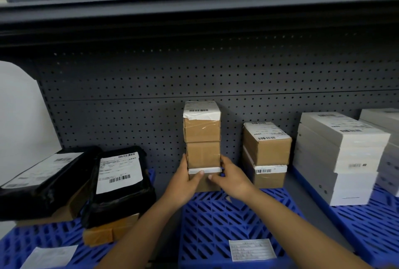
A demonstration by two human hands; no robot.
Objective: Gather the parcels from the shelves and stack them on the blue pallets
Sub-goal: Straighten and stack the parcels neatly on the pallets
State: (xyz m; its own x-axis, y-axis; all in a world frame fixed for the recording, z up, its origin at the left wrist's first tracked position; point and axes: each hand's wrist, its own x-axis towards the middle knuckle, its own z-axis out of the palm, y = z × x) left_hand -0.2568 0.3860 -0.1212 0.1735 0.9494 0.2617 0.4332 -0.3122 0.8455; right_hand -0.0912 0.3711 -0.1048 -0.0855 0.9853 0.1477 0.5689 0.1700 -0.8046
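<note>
A stack of three small brown cardboard parcels stands at the back of the middle blue pallet, against the pegboard wall. My left hand holds the left side of the bottom parcel, thumb across its front. My right hand holds the right side of the same parcel, thumb across its front too. The top parcel carries a white barcode label.
Two brown parcels are stacked to the right on the same pallet. White flat boxes are piled on the right pallet. Black-wrapped parcels lie over brown boxes on the left pallet. A dark shelf overhangs above.
</note>
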